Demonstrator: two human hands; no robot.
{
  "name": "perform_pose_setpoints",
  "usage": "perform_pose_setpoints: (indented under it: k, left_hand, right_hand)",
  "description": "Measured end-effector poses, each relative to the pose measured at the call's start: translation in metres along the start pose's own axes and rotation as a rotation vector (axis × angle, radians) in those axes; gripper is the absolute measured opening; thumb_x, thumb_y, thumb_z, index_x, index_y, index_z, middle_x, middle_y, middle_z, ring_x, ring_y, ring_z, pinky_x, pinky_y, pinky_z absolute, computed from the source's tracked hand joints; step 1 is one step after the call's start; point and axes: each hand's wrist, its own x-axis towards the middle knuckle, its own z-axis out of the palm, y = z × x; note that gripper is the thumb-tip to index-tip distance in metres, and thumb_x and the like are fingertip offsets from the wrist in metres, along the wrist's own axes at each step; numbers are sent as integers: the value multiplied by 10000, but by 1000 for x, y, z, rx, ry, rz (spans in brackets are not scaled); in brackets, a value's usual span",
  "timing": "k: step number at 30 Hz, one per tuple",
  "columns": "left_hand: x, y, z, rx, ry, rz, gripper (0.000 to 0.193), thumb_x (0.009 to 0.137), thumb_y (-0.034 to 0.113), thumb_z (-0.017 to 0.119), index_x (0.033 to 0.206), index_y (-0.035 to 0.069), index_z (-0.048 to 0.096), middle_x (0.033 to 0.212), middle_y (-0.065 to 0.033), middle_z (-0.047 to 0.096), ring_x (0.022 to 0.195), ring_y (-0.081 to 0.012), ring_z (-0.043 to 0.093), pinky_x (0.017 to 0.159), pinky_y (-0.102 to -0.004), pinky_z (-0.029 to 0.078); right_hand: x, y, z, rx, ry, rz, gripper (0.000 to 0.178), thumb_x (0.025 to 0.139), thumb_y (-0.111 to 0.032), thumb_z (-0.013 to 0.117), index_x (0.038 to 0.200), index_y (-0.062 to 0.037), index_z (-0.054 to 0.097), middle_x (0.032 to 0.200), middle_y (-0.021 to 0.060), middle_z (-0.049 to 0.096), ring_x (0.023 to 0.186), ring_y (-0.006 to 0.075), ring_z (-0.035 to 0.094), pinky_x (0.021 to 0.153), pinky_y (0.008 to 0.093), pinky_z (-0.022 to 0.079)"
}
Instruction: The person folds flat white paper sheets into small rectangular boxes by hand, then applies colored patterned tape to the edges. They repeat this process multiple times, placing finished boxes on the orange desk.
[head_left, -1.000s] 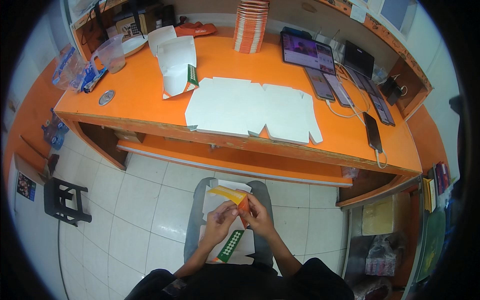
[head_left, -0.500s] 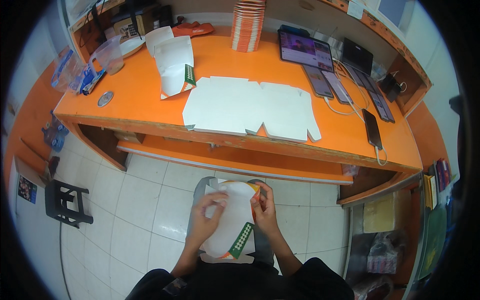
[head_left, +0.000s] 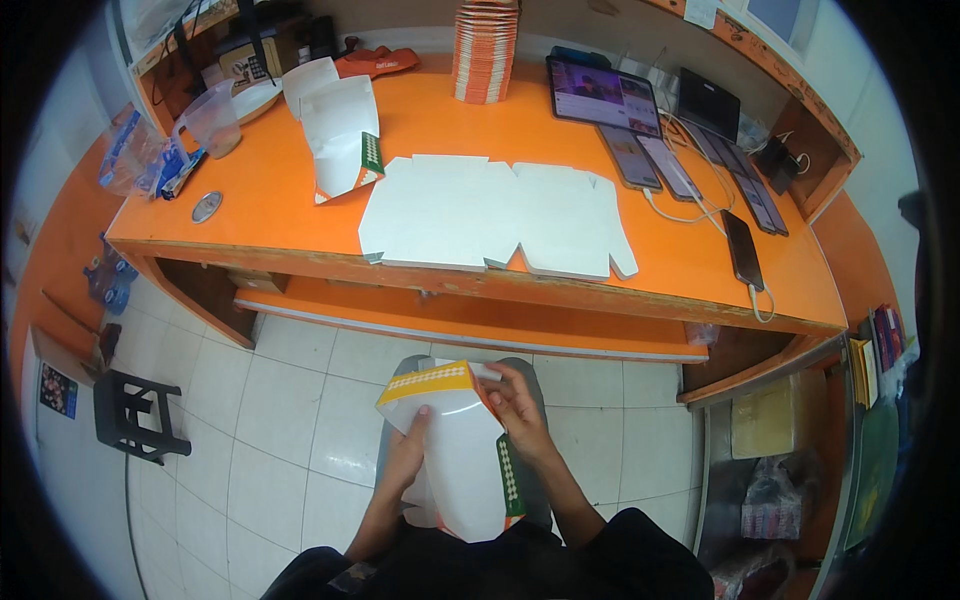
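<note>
I hold a partly folded white cardboard box [head_left: 460, 450] with orange and green printed edges over my lap. My left hand [head_left: 408, 455] grips its left side, thumb on the white panel. My right hand [head_left: 515, 405] pinches the upper right edge near the orange flap. On the orange desk in front lies a stack of flat white box blanks [head_left: 490, 215]. A few folded white boxes [head_left: 340, 130] sit farther left on the desk.
A pile of orange-striped flat cartons [head_left: 485, 50] stands at the desk's back. A tablet [head_left: 605, 95] and several phones [head_left: 690, 170] with cables lie at right. A clear plastic jug [head_left: 212, 120] sits at left. A black stool [head_left: 135, 415] stands on the tiled floor.
The box has been turned and opened up in my hands: from a small folded orange piece to a broad white panel, now with the orange flap at the top.
</note>
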Motion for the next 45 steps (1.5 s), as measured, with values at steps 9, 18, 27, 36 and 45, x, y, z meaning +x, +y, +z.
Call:
perform_pose_setpoints:
  k: [9, 18, 27, 36, 45]
  left_hand:
    - [1, 15, 2, 243, -97, 111, 437, 990, 289, 475, 1284, -32, 442, 1185, -124, 548, 1116, -198, 514, 947, -300, 405]
    - [21, 18, -24, 111, 271, 337, 502, 985, 413, 456, 1242, -18, 475, 1125, -103, 552, 1025, -166, 525, 859, -294, 430]
    - [-2, 9, 26, 250, 149, 516, 603, 1011, 397, 337, 1465, 88, 91, 1372, -156, 378, 1107, -222, 519, 885, -305, 469]
    - [-17, 6, 22, -48, -55, 310, 619, 961, 109, 495, 1460, 39, 135, 1384, -201, 350, 1203, -237, 459, 996, -349, 388]
    - [-49, -25, 24, 206, 177, 540, 685, 967, 94, 443, 1487, 87, -2, 1393, -174, 301, 919, -194, 546, 703, -313, 513]
  right_hand:
    - [-3, 13, -1, -118, 67, 133, 299, 1010, -256, 445, 1180, -27, 535, 1020, 5, 572, 962, 70, 524, 863, 220, 419]
    - [-15, -1, -8, -234, -257, 231, 530, 918, -213, 619, 1353, -48, 365, 1128, 89, 556, 1028, 127, 532, 821, 266, 464]
    - [-4, 11, 9, -60, 47, 174, 584, 847, -167, 714, 1302, 18, 398, 1083, 71, 604, 975, 123, 582, 795, 254, 489]
    - [-12, 19, 12, 104, 188, -41, 443, 920, -215, 624, 1261, -99, 367, 1013, 49, 564, 828, 97, 549, 716, 232, 465]
    - [-12, 18, 4, -169, -144, 38, 216, 907, -113, 631, 1045, -72, 470, 889, 9, 539, 733, 49, 536, 595, 196, 444]
